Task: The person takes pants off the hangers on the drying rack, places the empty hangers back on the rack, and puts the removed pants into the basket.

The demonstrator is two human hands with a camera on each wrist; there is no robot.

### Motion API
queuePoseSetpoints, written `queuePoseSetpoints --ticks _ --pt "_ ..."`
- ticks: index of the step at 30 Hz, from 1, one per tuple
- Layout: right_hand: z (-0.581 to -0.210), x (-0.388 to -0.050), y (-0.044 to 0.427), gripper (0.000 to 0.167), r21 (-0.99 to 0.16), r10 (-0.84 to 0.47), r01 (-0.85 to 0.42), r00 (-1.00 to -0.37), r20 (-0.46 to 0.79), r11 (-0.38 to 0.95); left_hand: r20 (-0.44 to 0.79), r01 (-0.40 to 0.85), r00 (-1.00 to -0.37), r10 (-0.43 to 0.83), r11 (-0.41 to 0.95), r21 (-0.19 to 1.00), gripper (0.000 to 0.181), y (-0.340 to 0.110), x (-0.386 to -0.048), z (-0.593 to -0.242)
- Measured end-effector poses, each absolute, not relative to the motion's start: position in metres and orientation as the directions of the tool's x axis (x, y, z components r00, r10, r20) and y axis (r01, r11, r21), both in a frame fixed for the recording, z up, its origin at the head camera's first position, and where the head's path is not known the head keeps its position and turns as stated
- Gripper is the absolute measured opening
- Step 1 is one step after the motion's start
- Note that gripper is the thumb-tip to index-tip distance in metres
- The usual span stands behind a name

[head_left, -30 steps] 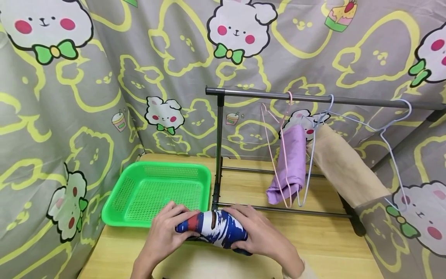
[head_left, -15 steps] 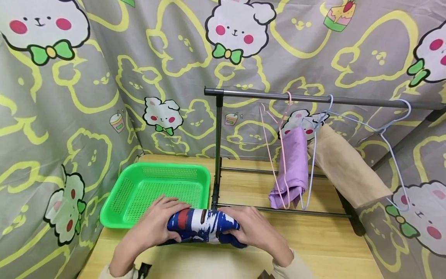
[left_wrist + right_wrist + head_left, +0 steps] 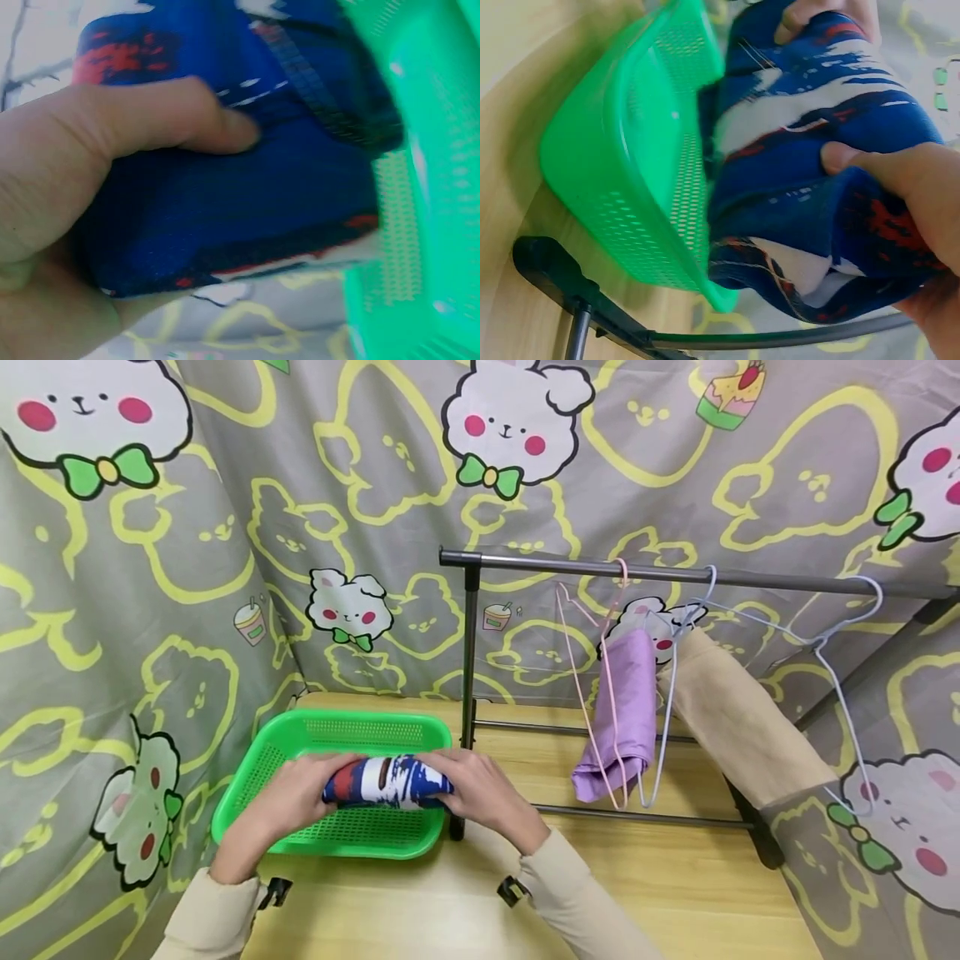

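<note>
A folded blue, white and red cloth [image 3: 386,782] is held level above the green basket [image 3: 375,847] in the head view. My left hand [image 3: 296,793] grips its left end, my right hand [image 3: 480,785] its right end. In the left wrist view the left thumb lies across the dark blue side of the cloth [image 3: 240,195], beside the basket [image 3: 427,187]. The right wrist view shows the right thumb pressed on the cloth [image 3: 780,210] near its open, layered end, with the basket [image 3: 622,150] beside it.
Right of the basket stands a dark metal rack [image 3: 555,561]. From it hang a pink hanger [image 3: 576,668], blue hangers [image 3: 847,702], a purple cloth [image 3: 622,718] and a beige cloth [image 3: 742,718]. A patterned curtain [image 3: 420,485] surrounds the wooden table [image 3: 660,868].
Both hands have carried the folded cloth left and away from the body, from the table's front area to over the basket. The hands still grip its two ends.
</note>
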State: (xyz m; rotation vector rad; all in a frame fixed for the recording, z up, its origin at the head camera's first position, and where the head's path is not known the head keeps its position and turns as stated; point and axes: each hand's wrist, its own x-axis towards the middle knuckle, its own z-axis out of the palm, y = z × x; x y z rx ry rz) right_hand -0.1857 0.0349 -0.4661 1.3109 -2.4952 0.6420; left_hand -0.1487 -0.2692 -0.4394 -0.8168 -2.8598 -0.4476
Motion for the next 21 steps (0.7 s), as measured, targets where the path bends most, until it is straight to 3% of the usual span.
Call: queuePoseSetpoints --ticks 6,12,16,21 --pt "-0.479 -0.211 0.004 0.067 -0.208 -0.709 -0.829 -0.553 0.438 0.519 0.304 0.499 -0.850 0.430 0.843 0.201 0.083 -0.292 -0.173 -0.461" --pt "-0.511 -0.222 -0.027 0.072 -0.190 -0.682 -0.804 -0.583 0.442 0.564 0.330 0.503 -0.835 0.440 0.854 0.135 0.089 -0.313 -0.191 -0.487" --pt "-0.527 -0.227 -0.050 0.062 -0.131 -0.683 -0.794 -0.583 0.440 0.594 0.311 0.485 -0.846 0.433 0.867 0.113 0.089 -0.325 -0.198 -0.498" --pt "-0.541 -0.235 -0.063 0.039 -0.047 -0.686 -0.784 -0.569 0.452 0.619 0.221 0.427 -0.891 0.397 0.898 0.105 0.086 -0.324 -0.206 -0.505"
